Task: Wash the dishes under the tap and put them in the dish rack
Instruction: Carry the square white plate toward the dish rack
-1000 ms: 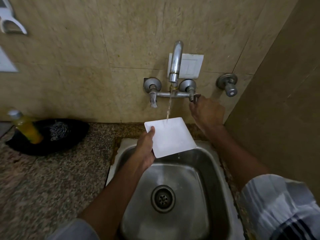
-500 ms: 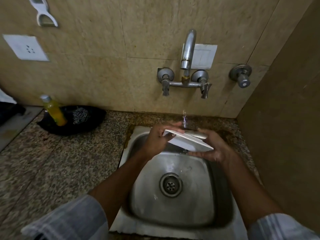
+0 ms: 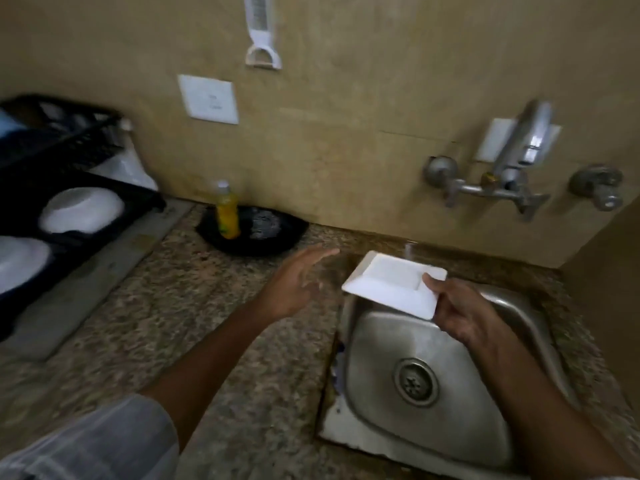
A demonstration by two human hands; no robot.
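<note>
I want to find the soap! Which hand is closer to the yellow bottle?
Left. The left hand hovers open over the counter, just in front and right of the yellow bottle. The right hand is farther right, holding the white plate over the sink.

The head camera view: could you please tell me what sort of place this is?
Most likely a home kitchen: a steel sink under a wall tap, a granite counter, and a black dish rack holding white bowls.

bare counter toward rack, bottle near wall

Yellow bottle standing in black dish beside steel scrubber, white wall switch plate
</note>
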